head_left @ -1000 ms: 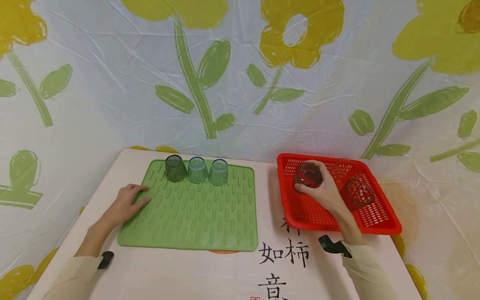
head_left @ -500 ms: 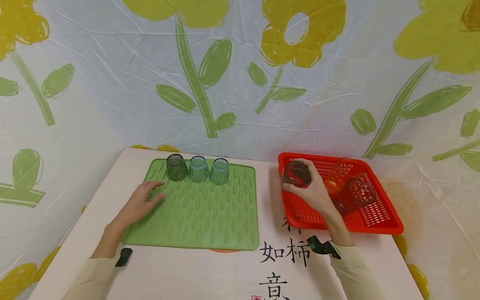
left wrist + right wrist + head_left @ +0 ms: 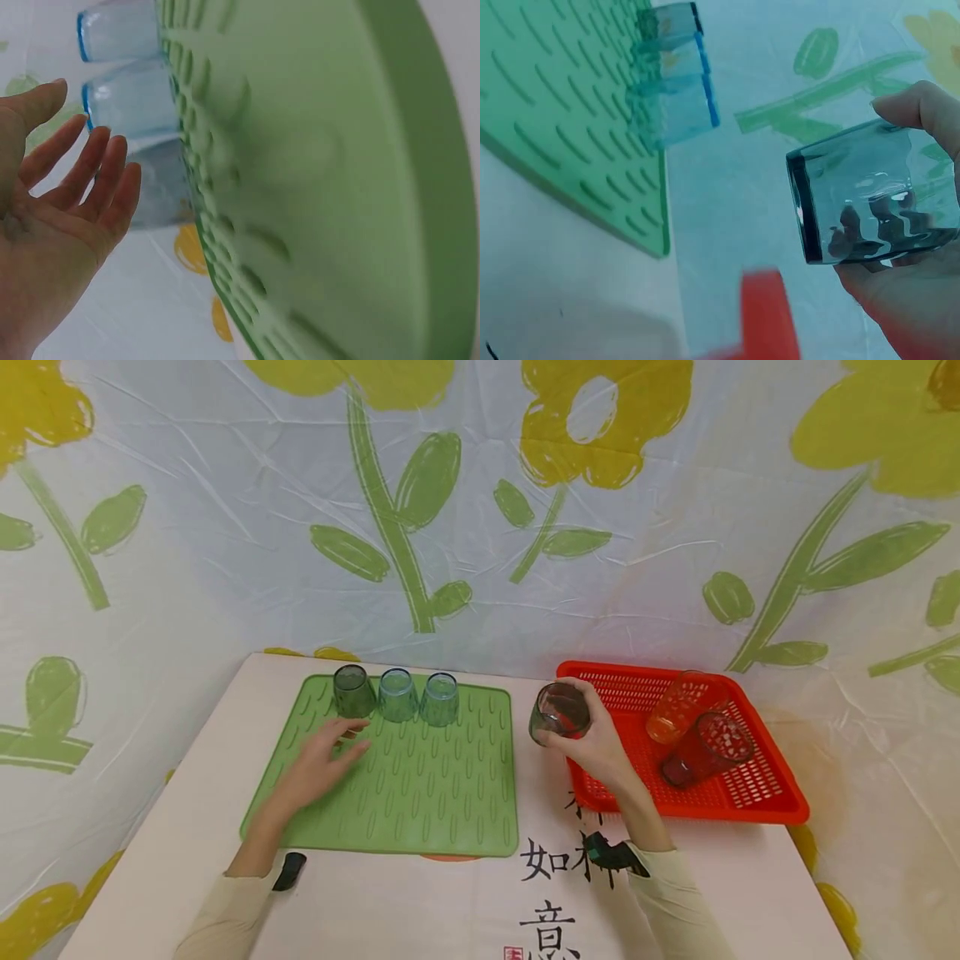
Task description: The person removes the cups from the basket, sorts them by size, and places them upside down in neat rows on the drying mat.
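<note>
My right hand (image 3: 596, 745) grips a smoky grey glass (image 3: 559, 710) in the air, over the left rim of the red basket (image 3: 630, 806). In the right wrist view the same tinted glass (image 3: 870, 195) lies between thumb and fingers. My left hand (image 3: 318, 768) hovers over the green drying mat (image 3: 420, 793) and holds nothing, its fingers spread and slightly bent in the left wrist view. Just beyond it, a dark grey glass (image 3: 353, 693) and two light blue glasses, one in the middle (image 3: 397, 697) and one at the right (image 3: 439, 702), stand in a row along the mat's back edge.
Inside the basket, a clear glass (image 3: 678, 714) and a dark reddish-looking glass (image 3: 701, 756) lie tilted. The white table (image 3: 390, 910) bears black printed characters in front of the basket. A flower-printed cloth (image 3: 262, 527) hangs behind the table.
My right hand has carried the grey glass leftward from inside the basket to its left rim. My left hand has moved right, from the mat's left edge to over the mat.
</note>
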`<state>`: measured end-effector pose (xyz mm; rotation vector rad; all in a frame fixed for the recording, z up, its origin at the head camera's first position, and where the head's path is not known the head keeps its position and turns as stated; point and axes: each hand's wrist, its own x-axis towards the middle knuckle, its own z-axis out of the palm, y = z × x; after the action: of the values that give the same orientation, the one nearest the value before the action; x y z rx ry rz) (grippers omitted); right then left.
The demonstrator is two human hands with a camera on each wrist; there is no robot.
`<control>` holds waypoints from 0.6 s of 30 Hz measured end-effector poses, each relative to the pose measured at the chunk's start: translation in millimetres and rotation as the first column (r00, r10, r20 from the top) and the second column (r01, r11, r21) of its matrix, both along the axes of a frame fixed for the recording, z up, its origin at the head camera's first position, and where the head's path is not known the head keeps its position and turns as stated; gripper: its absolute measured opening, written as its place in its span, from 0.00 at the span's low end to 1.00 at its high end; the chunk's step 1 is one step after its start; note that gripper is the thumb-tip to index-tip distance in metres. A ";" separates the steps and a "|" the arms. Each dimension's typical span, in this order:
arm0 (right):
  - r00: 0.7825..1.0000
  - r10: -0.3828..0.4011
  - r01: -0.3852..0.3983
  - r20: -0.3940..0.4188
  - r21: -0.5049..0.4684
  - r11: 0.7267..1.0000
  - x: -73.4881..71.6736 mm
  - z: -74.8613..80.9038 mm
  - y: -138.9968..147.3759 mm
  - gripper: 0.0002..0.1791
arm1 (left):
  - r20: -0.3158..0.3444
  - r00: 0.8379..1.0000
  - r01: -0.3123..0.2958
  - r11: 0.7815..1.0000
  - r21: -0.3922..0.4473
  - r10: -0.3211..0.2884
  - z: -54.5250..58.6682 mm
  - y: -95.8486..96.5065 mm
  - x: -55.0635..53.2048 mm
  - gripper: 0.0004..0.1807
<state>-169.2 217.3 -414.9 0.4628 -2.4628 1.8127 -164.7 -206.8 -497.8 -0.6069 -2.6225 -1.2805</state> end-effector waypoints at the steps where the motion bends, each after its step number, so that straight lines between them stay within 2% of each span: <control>1: 1.000 0.004 -0.004 -0.001 -0.006 1.000 0.5 -1.3 -2.9 0.39 | 0.001 1.000 0.005 1.000 0.006 -0.005 0.7 3.5 0.6 0.20; 9: 0.996 0.082 -0.078 0.023 -0.129 0.989 2.8 -12.1 -27.2 0.41 | 0.016 0.999 0.048 0.996 0.078 -0.050 11.2 37.0 1.8 0.21; 18: 0.993 0.118 -0.120 -0.018 -0.131 0.984 4.6 -22.3 -51.6 0.41 | 0.006 0.994 0.108 0.979 0.175 -0.110 20.3 72.4 5.1 0.22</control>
<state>-164.6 165.7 -437.2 0.6209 -2.3365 1.9963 -159.6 -134.4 -477.5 -0.7218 -2.4840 -1.5331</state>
